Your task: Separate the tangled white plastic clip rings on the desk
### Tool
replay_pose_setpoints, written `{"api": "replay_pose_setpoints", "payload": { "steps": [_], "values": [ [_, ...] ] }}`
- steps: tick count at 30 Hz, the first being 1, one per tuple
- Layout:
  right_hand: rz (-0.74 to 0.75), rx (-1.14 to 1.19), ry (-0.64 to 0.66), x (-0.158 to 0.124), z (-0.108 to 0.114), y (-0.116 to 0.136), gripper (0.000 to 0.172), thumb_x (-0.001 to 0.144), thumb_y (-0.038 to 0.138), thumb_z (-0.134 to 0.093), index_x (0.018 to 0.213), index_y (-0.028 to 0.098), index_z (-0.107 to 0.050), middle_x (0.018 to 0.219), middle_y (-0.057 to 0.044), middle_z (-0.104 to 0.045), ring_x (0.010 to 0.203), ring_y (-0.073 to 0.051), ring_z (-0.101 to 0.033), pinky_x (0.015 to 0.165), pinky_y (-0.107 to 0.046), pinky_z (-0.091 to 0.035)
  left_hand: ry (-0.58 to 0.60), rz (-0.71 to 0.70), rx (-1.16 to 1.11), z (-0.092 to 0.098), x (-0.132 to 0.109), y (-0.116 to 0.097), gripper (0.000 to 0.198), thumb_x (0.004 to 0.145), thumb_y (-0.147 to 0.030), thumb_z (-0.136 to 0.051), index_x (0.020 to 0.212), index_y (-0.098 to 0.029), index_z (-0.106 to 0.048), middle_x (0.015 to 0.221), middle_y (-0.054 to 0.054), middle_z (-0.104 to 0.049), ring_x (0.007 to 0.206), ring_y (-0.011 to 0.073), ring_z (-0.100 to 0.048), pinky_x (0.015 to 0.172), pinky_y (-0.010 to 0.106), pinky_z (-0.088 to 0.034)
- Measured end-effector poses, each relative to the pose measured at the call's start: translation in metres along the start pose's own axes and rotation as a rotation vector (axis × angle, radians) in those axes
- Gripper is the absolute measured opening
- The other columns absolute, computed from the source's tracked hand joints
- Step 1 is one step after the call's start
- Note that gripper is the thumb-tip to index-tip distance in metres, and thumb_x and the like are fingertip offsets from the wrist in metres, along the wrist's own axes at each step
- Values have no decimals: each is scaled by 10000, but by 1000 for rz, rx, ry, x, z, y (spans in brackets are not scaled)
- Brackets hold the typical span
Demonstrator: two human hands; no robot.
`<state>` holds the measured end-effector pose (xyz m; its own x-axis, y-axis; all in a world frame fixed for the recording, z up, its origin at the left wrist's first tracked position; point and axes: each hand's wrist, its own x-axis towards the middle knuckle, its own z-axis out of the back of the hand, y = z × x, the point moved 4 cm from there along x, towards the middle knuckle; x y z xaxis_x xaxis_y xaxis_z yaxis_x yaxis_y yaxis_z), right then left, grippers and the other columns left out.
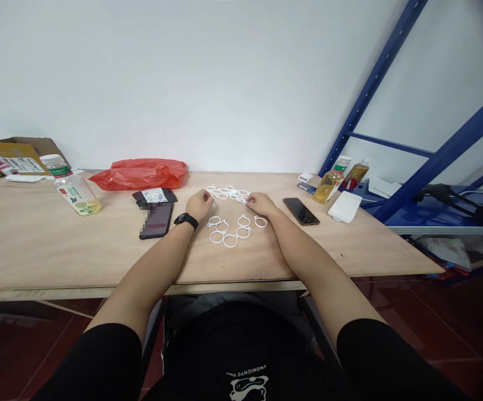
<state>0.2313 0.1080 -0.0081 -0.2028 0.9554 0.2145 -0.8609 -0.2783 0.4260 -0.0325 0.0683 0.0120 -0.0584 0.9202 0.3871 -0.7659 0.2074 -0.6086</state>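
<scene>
A pile of white plastic curtain rings (229, 192) with small eyelets lies flat on the wooden table between my two hands. My left hand (200, 205) is at the pile's left edge, its fingers pinched together with a bit of white showing at the tips. At the right edge, my right hand (262, 204) pinches a white ring that lies against the pile. Nearer to me, several loose rings (230, 240) form a rough curve, some touching. One single ring (260, 221) lies just right of them, below my right hand.
Left of my hands are a dark phone (157, 220), a black packet (154, 195), a red plastic bag (141, 174), a bottle (74, 189) and a cardboard box (28, 156). To the right lie another phone (301, 211), a white case (345, 206), a tea bottle (332, 181) and a blue rack (370, 83).
</scene>
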Motion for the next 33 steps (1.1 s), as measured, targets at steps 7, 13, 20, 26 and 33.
{"api": "replay_pose_setpoints", "payload": {
  "steps": [7, 13, 20, 26, 33],
  "values": [
    [87, 99, -141, 3, 4, 1, 130, 829, 286, -618, 890, 199, -694, 931, -56, -656, 861, -180, -577, 803, -279, -428, 12, -15, -43, 2, -2, -4, 104, 766, -227, -522, 797, -206, -619, 738, 19, -683, 709, 183, -600, 666, 284, -431],
    [63, 221, -245, 5, 7, -5, 157, 910, 302, -483, 963, 214, -602, 998, -52, -651, 932, -195, -571, 860, -308, -418, 39, -45, -62, -2, -1, -3, 189, 749, -226, -529, 863, -199, -677, 713, 12, -671, 689, 177, -593, 675, 286, -439],
    [-36, 291, -279, 6, 6, -12, 145, 931, 344, -441, 905, 225, -520, 869, -30, -645, 826, -193, -591, 769, -295, -426, 68, -46, -87, -8, 1, 2, 228, 733, -234, -553, 890, -181, -709, 780, 34, -707, 729, 180, -619, 716, 284, -467],
    [-134, 439, -216, 3, 4, -10, 143, 934, 365, -447, 872, 237, -465, 762, 26, -596, 528, -125, -548, 616, -265, -435, 50, -35, -70, -7, 0, 1, 219, 726, -248, -580, 876, -177, -724, 811, 47, -726, 762, 190, -638, 735, 285, -478],
    [-205, 540, -176, 7, 1, -15, 138, 894, 354, -464, 831, 231, -465, 695, 24, -611, 505, -118, -540, 534, -234, -418, 77, -58, -85, -10, 2, 5, 356, 780, -252, -528, 1045, -168, -749, 804, 42, -728, 743, 188, -638, 735, 285, -482]
  ]
}}
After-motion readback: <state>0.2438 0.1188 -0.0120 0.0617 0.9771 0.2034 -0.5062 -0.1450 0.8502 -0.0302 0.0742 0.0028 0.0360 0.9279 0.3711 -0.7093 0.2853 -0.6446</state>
